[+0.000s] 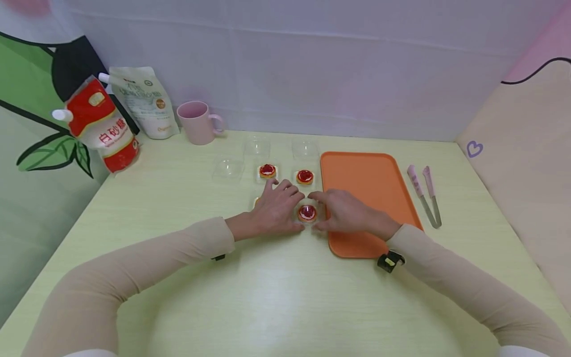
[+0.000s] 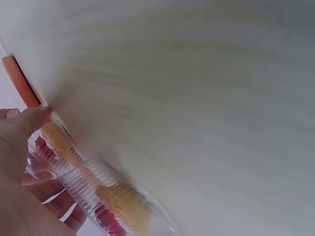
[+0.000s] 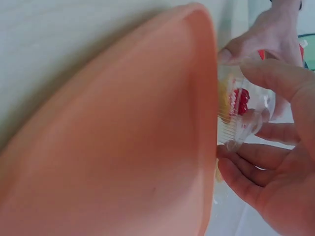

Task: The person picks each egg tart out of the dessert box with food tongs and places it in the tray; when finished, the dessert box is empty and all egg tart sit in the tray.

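A small tart [image 1: 307, 213] with a red topping sits in a clear plastic box [image 3: 256, 118] between the two hands, its lid on. My left hand [image 1: 275, 210] holds the box from the left, thumb at its near corner and fingers on the far side. From the right, my right hand [image 1: 348, 212] pinches the same box between thumb and fingers, beside the tray edge. Another boxed tart [image 2: 125, 206] lies left of it, mostly hidden by the left hand in the head view. Two more tarts, one left [image 1: 267, 171] and one right [image 1: 305, 177], sit in clear bases behind the hands.
Clear empty lids [image 1: 229, 168] stand behind the tarts. An orange tray [image 1: 366, 173] lies under the right forearm, with pink-handled tongs [image 1: 430, 198] to its right. A pink mug [image 1: 196, 124], a white pouch [image 1: 149, 106] and a red sugar bag [image 1: 104, 129] stand at back left.
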Demonstrator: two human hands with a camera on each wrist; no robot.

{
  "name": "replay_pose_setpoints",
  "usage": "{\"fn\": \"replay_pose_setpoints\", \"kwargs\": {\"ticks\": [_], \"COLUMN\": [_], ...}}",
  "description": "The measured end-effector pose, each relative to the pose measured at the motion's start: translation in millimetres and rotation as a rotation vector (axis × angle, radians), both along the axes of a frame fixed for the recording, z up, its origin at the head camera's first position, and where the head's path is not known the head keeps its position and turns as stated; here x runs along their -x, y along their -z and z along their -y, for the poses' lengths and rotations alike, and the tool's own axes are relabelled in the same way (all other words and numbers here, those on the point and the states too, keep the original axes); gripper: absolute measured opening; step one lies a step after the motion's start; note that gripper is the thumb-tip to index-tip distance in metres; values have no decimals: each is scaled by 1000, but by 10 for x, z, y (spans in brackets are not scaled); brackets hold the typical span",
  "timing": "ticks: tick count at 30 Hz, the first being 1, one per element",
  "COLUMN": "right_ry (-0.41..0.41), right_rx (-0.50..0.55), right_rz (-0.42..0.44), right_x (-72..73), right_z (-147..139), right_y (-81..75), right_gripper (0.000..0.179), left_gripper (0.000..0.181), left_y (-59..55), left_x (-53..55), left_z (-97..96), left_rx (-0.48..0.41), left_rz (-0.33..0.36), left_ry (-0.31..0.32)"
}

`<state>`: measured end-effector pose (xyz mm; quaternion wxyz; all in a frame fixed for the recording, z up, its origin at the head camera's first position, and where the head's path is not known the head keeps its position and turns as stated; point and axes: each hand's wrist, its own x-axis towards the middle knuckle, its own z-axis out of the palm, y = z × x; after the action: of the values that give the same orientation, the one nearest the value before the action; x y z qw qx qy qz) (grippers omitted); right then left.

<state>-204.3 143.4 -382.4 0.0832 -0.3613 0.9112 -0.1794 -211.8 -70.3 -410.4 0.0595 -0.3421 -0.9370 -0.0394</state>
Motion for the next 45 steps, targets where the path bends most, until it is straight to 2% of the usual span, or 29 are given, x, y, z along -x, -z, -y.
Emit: {"fn": "replay_pose_setpoints", "kwargs": {"ticks": [10, 16, 24, 32, 45], "right_ry": [30, 39, 26, 33, 57], "right_rx": [74, 140, 164, 186, 209], "right_rz": [198, 288, 301, 296, 331], "right_x": [163, 244, 275, 290, 360], "right_z": [-74, -101, -133, -191, -437], "right_y": [-39, -17, 24, -37, -86], "right_gripper": [68, 68, 68, 67, 69], "left_gripper": [67, 73, 80, 93, 90], "left_y": [-7, -18, -16, -58, -92], "left_x": [7, 4, 2, -14, -10], "left_z": [-14, -22, -15, 10, 14], "left_rx": [-6, 16, 37, 1, -14], "left_rz": [32, 72, 81, 146, 196], "left_ry": [-17, -46, -46, -49, -48]}}
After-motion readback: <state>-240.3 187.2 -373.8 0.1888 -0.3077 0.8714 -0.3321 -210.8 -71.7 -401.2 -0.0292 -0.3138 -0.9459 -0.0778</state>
